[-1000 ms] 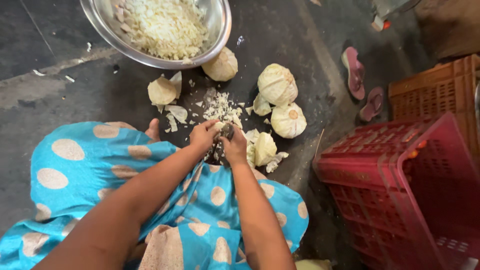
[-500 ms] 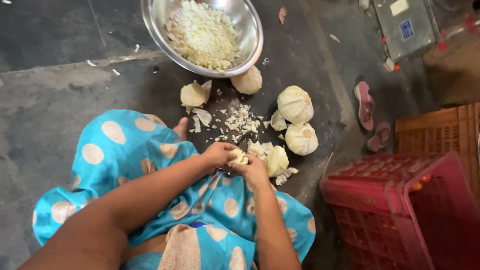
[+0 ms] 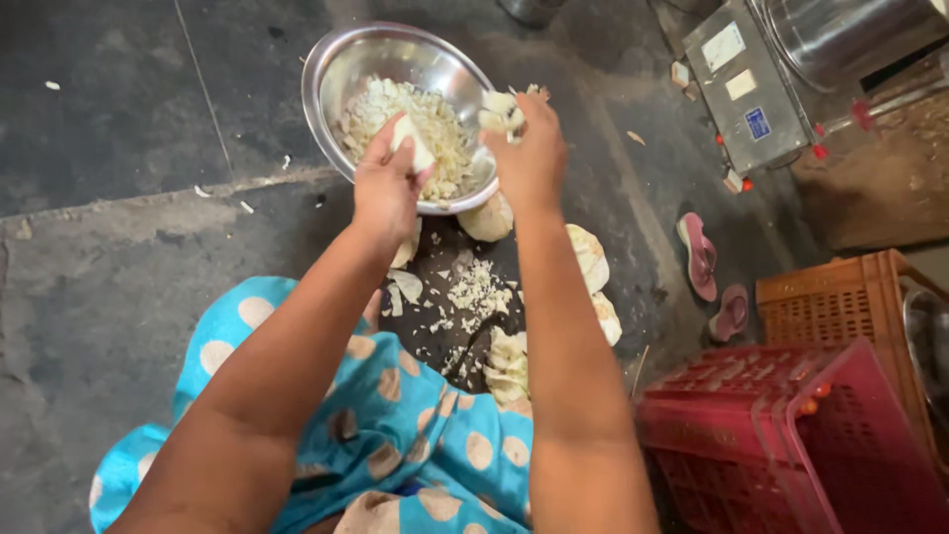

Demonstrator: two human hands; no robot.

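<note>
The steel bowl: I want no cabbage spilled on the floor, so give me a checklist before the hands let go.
1. Left hand over the steel bowl: ok.
2. Right hand over the bowl: not ok, it sits at the rim.
3. Both hands closed on cabbage pieces: ok.
4. Room in the bowl: ok, not heaped.
5. Bowl upright on the floor: ok.
6. Bowl steady: cannot tell.

Red plastic crate (image 3: pixel 840 445) and orange crate (image 3: pixel 840 297) seen far right of the fingers, low in view. Pink sandals (image 3: pixel 707 272) lie between. Metal machine (image 3: pixel 791 69) is set right of them, further out.
</note>
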